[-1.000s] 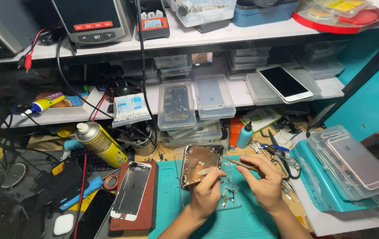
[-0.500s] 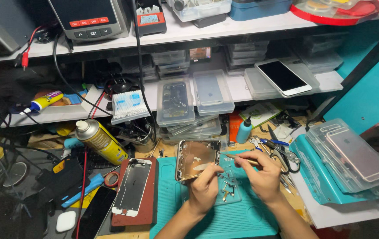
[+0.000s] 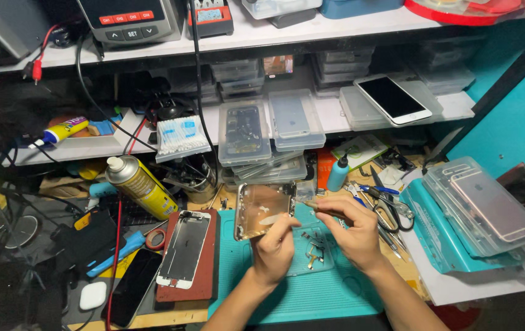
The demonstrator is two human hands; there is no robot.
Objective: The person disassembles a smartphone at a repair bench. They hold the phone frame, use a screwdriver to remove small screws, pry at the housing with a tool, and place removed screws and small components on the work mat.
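The table [image 3: 170, 319] is covered in its centre by a teal work mat [image 3: 311, 294]. A brown pad [image 3: 204, 270] carrying a phone screen frame [image 3: 182, 248] is placed left of the mat. A yellow spray can [image 3: 143, 187] is laid on its side further left. Scissors [image 3: 391, 208] are placed right of the mat. Clear plastic cases [image 3: 271, 122] are stacked on the lower shelf [image 3: 109, 147].

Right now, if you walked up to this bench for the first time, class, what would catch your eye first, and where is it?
At the centre, the left hand tilts up a gold phone housing over the teal mat, while the right hand holds a thin tool to it. To the left, a yellow spray can leans beside a phone screen lying on a red pad.
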